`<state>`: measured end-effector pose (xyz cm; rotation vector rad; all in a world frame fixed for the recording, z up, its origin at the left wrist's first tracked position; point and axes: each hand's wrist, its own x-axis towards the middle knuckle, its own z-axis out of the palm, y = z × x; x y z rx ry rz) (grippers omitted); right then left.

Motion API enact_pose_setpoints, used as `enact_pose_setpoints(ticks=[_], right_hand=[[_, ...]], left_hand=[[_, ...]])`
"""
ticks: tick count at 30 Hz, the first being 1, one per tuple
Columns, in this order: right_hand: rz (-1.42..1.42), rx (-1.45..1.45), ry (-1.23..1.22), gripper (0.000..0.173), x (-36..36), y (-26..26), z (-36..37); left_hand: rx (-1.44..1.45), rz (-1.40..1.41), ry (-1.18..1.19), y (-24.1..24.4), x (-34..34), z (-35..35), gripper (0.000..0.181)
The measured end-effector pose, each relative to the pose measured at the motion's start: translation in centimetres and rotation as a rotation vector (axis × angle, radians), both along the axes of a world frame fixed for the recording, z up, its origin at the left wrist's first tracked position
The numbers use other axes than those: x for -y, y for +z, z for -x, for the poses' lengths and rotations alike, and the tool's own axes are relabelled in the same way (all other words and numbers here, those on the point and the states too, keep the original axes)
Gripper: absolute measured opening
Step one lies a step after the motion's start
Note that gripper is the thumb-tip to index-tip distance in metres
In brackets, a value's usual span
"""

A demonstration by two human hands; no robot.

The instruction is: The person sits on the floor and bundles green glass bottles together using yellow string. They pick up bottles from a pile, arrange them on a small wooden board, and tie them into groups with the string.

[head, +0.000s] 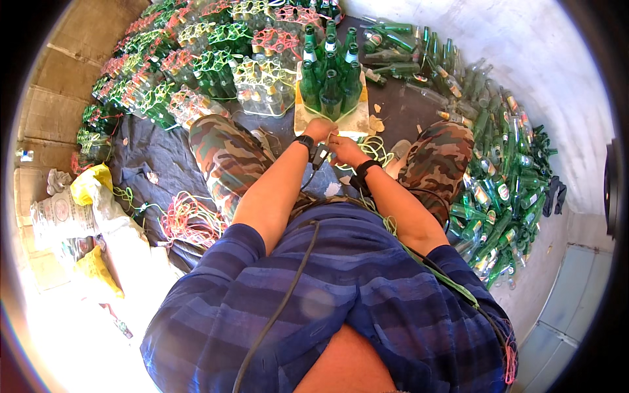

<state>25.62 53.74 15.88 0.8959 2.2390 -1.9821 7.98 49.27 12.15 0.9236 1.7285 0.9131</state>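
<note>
Several green glass bottles (331, 93) stand upright in a tight group on a low, pale block (305, 120) in front of me. A light yellow-green plastic string (350, 116) runs around the lower part of the group towards my hands. Both hands are at the block's near edge, close together. My left hand (322, 130) has its fingers closed on the string. Beside it, my right hand (345, 148) pinches the string too, fingertips nearly touching the left ones. A small black device on a cable hangs by my left wrist. The string between the fingers is partly hidden.
Bundles of clear and green bottles tied with string (265, 88) fill the upper left. Loose bottles (491, 196) are heaped along the wall at right. Tangled pink and yellow string (189, 221) lies left of my leg, near sacks (64, 211). More string (376, 150) lies by my right foot.
</note>
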Motion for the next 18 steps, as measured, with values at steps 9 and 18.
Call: enact_pose_setpoints(ticks=[9,18], right_hand=[[-0.085,0.135,-0.494,0.040,-4.0,-3.0,0.2],[0.450,-0.025,-0.394,0.010,-2.5,-0.8,1.4]], left_hand=[[0.346,0.181,0.181,2.2,-0.4,-0.7,0.028],[0.346,0.105,0.151,3.0,0.4,-1.0,0.027]])
